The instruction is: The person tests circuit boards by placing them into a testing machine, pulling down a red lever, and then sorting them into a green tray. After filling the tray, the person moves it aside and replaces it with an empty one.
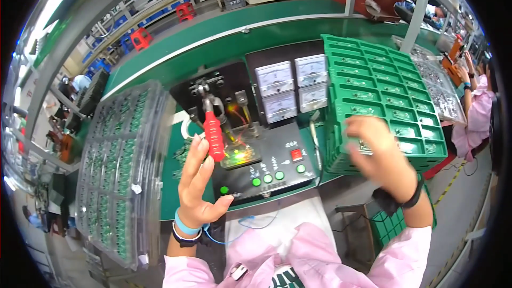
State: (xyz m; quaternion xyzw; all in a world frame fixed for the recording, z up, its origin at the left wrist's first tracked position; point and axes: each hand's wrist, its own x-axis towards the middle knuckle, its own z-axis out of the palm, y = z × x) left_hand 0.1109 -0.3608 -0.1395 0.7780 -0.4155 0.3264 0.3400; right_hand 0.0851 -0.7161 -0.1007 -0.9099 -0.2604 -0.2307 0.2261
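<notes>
Left hand (196,196) spread beside ribbed red handle (214,136) on black fixture (282,141); handle looks stiff, best wrapped mid-length. Right hand (380,152) blurred over green tray (333,133), can't tell if pinching. Boards (402,115) inside likely light, fragile: hold edges.

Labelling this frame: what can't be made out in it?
Head view:
Right grip: motion blur hides whether it holds anything.
Left grip: single angle leaves contact with the red handle unclear.
Meters: needles too small to read.
Lower green trays: contents hidden by the top tray.
</notes>
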